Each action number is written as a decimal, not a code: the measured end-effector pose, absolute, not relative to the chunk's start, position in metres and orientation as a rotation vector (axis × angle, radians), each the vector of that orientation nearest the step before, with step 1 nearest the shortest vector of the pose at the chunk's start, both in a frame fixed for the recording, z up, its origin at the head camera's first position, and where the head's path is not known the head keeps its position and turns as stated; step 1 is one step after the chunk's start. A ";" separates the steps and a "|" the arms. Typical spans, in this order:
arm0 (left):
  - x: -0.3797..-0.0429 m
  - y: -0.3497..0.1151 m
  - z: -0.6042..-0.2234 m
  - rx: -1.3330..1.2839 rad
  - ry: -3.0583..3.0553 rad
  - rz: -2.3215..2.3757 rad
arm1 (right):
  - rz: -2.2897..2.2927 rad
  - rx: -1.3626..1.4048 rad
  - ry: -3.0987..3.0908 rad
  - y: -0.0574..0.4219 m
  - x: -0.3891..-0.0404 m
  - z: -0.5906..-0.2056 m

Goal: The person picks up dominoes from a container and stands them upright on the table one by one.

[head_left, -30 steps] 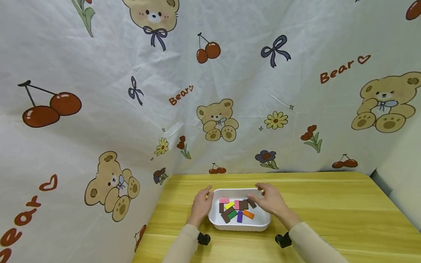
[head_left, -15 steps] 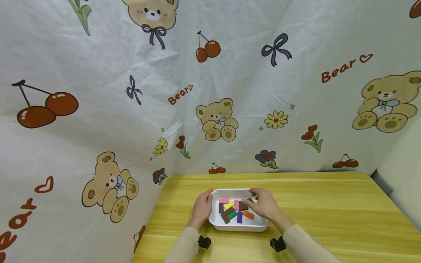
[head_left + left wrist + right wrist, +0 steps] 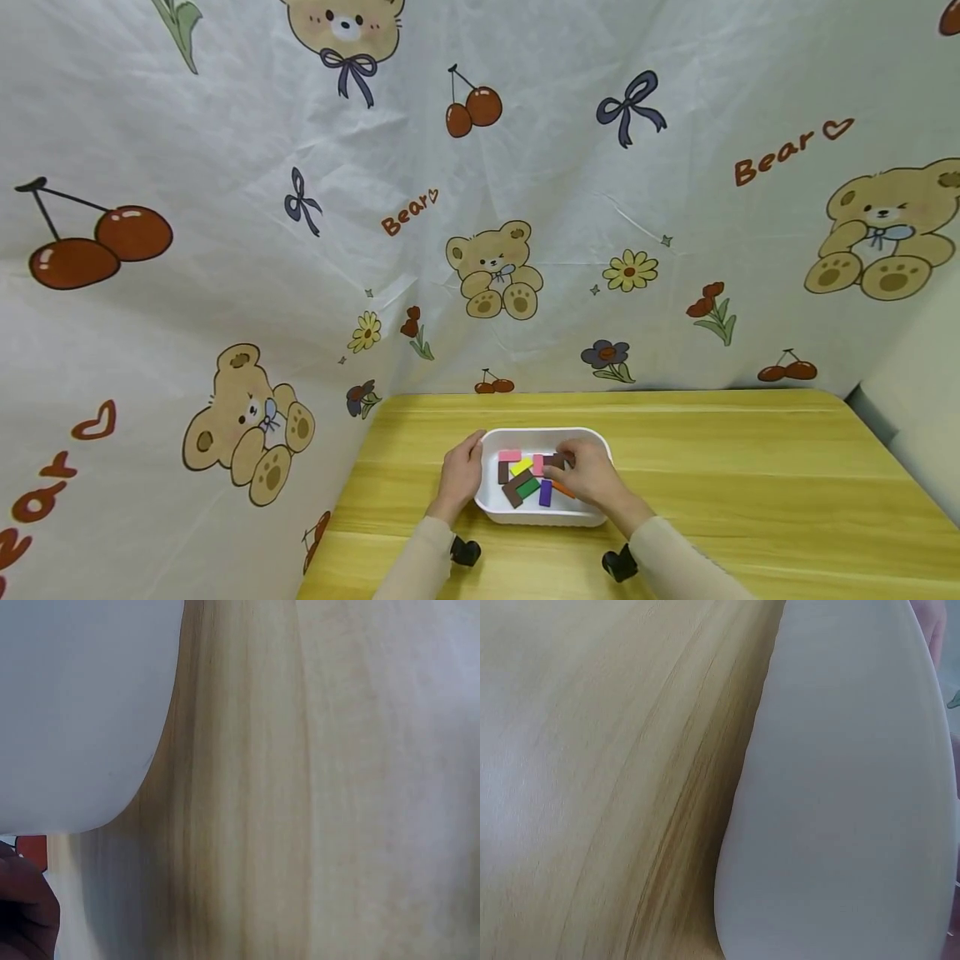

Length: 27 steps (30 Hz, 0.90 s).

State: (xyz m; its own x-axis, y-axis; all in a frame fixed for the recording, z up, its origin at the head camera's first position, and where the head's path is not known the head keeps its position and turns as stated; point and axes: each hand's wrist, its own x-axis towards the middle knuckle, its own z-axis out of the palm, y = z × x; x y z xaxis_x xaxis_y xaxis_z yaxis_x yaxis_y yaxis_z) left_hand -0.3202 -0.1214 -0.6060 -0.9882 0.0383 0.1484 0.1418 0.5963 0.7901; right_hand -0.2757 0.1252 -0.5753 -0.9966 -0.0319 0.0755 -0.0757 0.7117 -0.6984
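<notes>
A white plastic tray (image 3: 542, 518) holds several small coloured blocks. Its outer wall fills much of both wrist views. My left hand (image 3: 459, 475) rests against the tray's left side, with thumb and fingertips at the rim. My right hand (image 3: 592, 475) reaches inside at the right, thumb and index finger over the dark brown blocks (image 3: 553, 460); whether they pinch one is hidden. A purple block (image 3: 545, 493) and a partly covered orange block (image 3: 564, 490) lie below that hand. Further left are a green block (image 3: 528, 488), a yellow block (image 3: 521, 467) and a pink block (image 3: 509, 456).
The tray stands on a wood-grain table (image 3: 750, 475). Behind and to the left hangs a pale cloth (image 3: 570, 208) printed with bears, cherries and flowers. A black wrist device (image 3: 466, 552) sits under the left forearm, and another black device (image 3: 620, 564) under the right.
My right hand has moved left and down from the tray's right rim to the brown blocks, now covering part of the orange one. The left hand has settled closer against the tray's side.
</notes>
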 end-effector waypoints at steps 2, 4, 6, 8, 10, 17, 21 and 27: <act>-0.320 -0.122 -0.606 -0.145 -2.692 -1.392 | 1.167 0.098 -2.859 0.123 -0.276 -0.575; -0.320 -0.123 -0.607 -0.134 -2.682 -1.433 | 1.167 0.102 -2.860 0.121 -0.275 -0.576; -0.321 -0.123 -0.608 -0.123 -2.667 -1.467 | 1.170 0.101 -2.858 0.120 -0.274 -0.576; -0.322 -0.123 -0.610 -0.114 -2.653 -1.500 | 1.172 0.087 -2.862 0.120 -0.274 -0.577; -0.322 -0.123 -0.611 -0.110 -2.640 -1.526 | 1.176 0.071 -2.867 0.121 -0.274 -0.579; -0.319 -0.121 -0.609 -0.093 -2.590 -1.608 | 1.180 0.049 -2.916 0.122 -0.277 -0.581; -0.319 -0.122 -0.609 -0.096 -2.581 -1.606 | 1.194 0.041 -2.939 0.122 -0.278 -0.582; -0.320 -0.121 -0.611 -0.068 -2.582 -1.614 | 1.103 0.088 -2.941 0.123 -0.279 -0.587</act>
